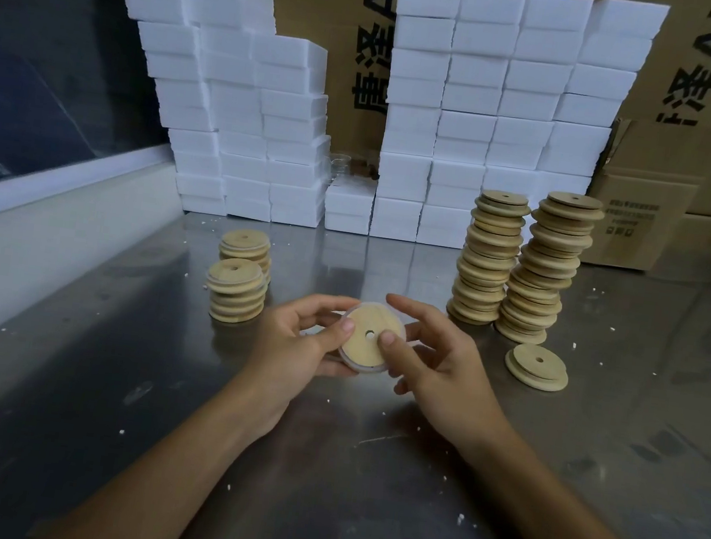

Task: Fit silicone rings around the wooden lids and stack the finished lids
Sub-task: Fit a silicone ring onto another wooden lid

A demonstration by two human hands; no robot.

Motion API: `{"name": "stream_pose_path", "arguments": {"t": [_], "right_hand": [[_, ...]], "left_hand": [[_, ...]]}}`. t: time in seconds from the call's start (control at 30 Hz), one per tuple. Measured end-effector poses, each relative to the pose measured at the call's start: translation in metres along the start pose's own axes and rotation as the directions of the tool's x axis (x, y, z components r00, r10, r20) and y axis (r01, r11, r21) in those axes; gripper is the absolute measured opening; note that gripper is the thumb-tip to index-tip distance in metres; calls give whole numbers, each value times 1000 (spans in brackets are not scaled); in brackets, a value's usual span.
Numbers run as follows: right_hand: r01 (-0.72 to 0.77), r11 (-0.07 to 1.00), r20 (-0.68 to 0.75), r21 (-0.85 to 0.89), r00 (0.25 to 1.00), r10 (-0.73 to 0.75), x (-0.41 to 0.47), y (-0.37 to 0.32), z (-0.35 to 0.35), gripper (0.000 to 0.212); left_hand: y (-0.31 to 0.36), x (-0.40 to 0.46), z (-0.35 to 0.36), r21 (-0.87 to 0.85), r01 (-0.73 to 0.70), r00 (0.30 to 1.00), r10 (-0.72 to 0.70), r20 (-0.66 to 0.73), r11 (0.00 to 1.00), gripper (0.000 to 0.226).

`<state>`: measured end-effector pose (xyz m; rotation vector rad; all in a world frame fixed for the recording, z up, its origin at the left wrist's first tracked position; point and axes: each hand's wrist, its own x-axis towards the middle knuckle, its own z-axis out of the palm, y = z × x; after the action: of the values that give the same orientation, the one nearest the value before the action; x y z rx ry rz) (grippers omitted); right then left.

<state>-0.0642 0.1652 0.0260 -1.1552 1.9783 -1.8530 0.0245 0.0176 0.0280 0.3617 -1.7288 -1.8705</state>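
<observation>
1. Head view, the only one there is: both hands are up over the steel table (363,474), working one wooden lid (369,339) between them. The left hand (307,344) has its fingers curled round the lid's left edge with the thumb pressed on the face; the right hand (436,361) pinches the right edge, thumb on the face next to the centre hole.

2. A pale, see-through silicone ring (350,361) shows round the lid's rim, mostly the lower-left side. Can't tell if it's seated all the way round, so I'd guess they're mid-fit or doing the last bit of pressing.

3. Left of the held lid, and a bit further back, are two short stacks (237,285). The upper lids on them show a whitish band at the rim, so I reckon those are the finished ones.

4. Right of the held lid: two tall stacks of bare lids (521,264), plus one loose lid (536,366) lying flat in front of them. So way more left than done.

5. Behind it all, white foam blocks (477,118) stacked against cardboard boxes (651,208).
</observation>
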Motion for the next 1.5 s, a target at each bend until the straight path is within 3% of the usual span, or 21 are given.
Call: {"name": "stream_pose_path", "arguments": {"t": [0.07, 0.17, 0.33, 0.47, 0.67, 0.77, 0.87, 0.93, 1.03, 1.13, 1.27, 1.5], "right_hand": [[-55, 996, 34, 65, 998, 52, -1, 1, 3, 46], [-98, 983, 2, 158, 995, 99, 0, 2, 4, 44], [-136, 942, -60, 307, 985, 162, 3, 1, 0, 42], [-129, 966, -9, 223, 991, 135, 1, -2, 1, 48], [-111, 982, 7, 155, 994, 111, -2, -4, 5, 28], [-84, 994, -5, 66, 996, 85, -2, -1, 7, 34], [-51, 997, -41, -53, 998, 49, -1, 3, 4, 33], [-38, 994, -83, -102, 996, 29, 0, 7, 0, 29], [-20, 989, -143, -145, 990, -1, 2, 11, -4, 18], [-10, 977, -164, -212, 986, -26, 3, 15, -7, 9], [-28, 958, -205, -286, 978, -32, 5, 20, -9, 3], [-51, 885, -347, -462, 929, -128, 8, 21, -21, 7]], "left_hand": [[0, 0, 0, -22, 20, 999, -21, -26, 1000, 18], [0, 0, -1, 45, -23, 999, 24, -26, 999, 20], [-8, -2, 2, 368, -184, 981, 151, 119, 911, 73], [-12, 1, -3, 432, -203, 978, 200, 53, 879, 70], [-11, 4, -7, 432, -251, 964, 264, 31, 866, 61], [-9, 6, -11, 473, -304, 942, 334, 23, 827, 56], [-3, 13, -24, 578, -316, 891, 445, -92, 753, 57], [-1, 20, -38, 616, -262, 842, 487, -230, 743, 63], [-5, 32, -63, 594, -104, 776, 439, -453, 797, 67], [-16, 41, -83, 594, 23, 740, 385, -551, 804, 63], [-22, 52, -92, 560, 144, 749, 280, -600, 816, 70], [-22, 54, -92, 639, 203, 783, 269, -560, 742, 79]]}}
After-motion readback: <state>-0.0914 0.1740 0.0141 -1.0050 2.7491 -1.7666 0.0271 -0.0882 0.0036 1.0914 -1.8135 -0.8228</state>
